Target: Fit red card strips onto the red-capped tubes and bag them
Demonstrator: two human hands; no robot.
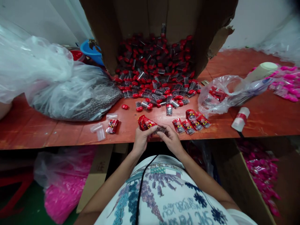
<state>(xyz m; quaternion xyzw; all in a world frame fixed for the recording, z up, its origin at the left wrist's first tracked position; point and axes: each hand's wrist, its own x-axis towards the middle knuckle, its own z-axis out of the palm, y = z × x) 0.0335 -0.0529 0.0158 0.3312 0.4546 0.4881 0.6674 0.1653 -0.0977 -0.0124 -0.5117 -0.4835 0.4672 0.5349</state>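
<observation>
A red printed packet [147, 122] is held between my two hands over the front edge of the table. My left hand [141, 139] is closed on its red part, thumb on top. The fingers of my right hand [171, 139] close around its other end, where dark contents show through clear plastic; whether this is a separate piece I cannot tell. To the right lie several red printed packets [188, 126] with dark contents. On the left are a small stack of red packets [112, 126], several clear empty tubes [101, 134] and a loose red cap [125, 107].
An open cardboard box [203, 34] on its side spills many red-capped tubes [159, 90]. A plastic bag of dark beads [77, 100] stands left, a blue basin [90, 51] behind it. At right are a clear bag [212, 104] with red wrappers and a white roll [240, 119].
</observation>
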